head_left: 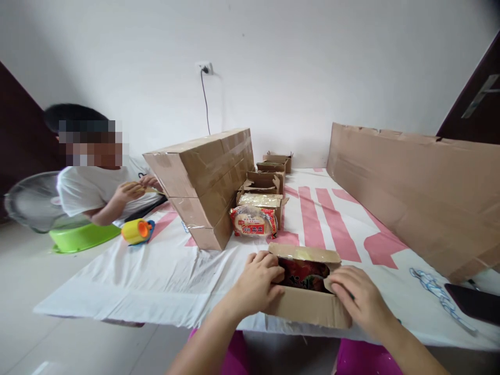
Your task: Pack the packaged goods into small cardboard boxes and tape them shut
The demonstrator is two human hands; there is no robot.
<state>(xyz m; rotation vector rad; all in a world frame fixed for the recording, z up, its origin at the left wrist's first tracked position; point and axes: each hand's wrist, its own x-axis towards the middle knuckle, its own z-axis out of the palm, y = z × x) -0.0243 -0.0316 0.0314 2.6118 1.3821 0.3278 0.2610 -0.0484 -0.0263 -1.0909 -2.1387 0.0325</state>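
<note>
Cardboard box (307,306), left hand (260,278) and right hand (361,297) clamped on its ends, red packet (302,273) inside partly hidden

Half-hidden things around the box (308,308)
Its near side hides the lower part of a red pack (303,274); beyond the box, smaller print on a packet (253,223) is unreadable. Left of the box, the stack (219,177) hides the cord's (205,99) lower end; right of it, the view's edge cuts a black slab (474,303) and a panel (414,198).
</note>
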